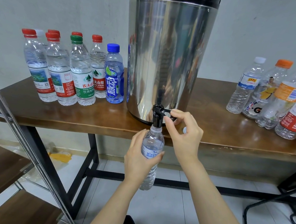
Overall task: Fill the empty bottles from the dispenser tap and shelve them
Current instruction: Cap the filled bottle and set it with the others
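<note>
A: Nearest first. What's the left hand point(139, 154) doing?
B: It's wrapped round the middle of the bottle point(154, 137), holding it upright with the open mouth right up under the dispenser's tap point(157, 117), presumably so nothing spills.
A: And the right hand point(185, 132)?
B: Thumb and fingers pinch the lever point(167, 111), just right of the tap, likely to run the water.
A: How does the bottle look?
B: Clear ribbed plastic with a pale blue label and no cap. It hangs below the dispenser point(167, 59), off the front edge of the table point(231, 140). The fill level can't be told.
A: And further out?
B: There's a cluster of capped bottles point(71, 71) left of the dispenser and mixed bottles point(273, 97) right of it. The shelf point(1, 165) is far left of the dispenser and lower down.
</note>
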Available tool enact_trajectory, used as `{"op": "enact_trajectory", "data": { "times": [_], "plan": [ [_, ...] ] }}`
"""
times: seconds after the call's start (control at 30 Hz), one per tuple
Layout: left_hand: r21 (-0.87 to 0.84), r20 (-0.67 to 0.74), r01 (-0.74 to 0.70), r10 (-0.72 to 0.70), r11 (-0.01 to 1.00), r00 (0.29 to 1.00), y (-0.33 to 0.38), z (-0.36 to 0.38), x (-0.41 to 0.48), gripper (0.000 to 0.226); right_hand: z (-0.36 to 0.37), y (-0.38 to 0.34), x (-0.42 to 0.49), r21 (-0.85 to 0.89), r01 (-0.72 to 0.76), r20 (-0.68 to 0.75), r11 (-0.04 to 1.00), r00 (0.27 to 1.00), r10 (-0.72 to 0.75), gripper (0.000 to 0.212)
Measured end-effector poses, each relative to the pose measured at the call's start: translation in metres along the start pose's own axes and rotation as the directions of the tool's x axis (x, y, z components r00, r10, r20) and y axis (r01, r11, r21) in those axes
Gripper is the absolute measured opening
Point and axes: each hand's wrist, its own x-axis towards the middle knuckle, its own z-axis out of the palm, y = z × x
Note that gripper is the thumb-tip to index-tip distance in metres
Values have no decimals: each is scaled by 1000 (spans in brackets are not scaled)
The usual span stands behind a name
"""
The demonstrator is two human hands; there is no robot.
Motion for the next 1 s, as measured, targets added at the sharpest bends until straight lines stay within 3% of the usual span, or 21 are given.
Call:
{"op": "enact_trajectory", "data": {
  "times": [1.0],
  "plan": [
    [3, -11, 4, -4, 1000, 1000, -3, 3, 0, 82, 0, -1, 0, 13, -9, -3, 1000, 1000, 9, 25]
  ]
}}
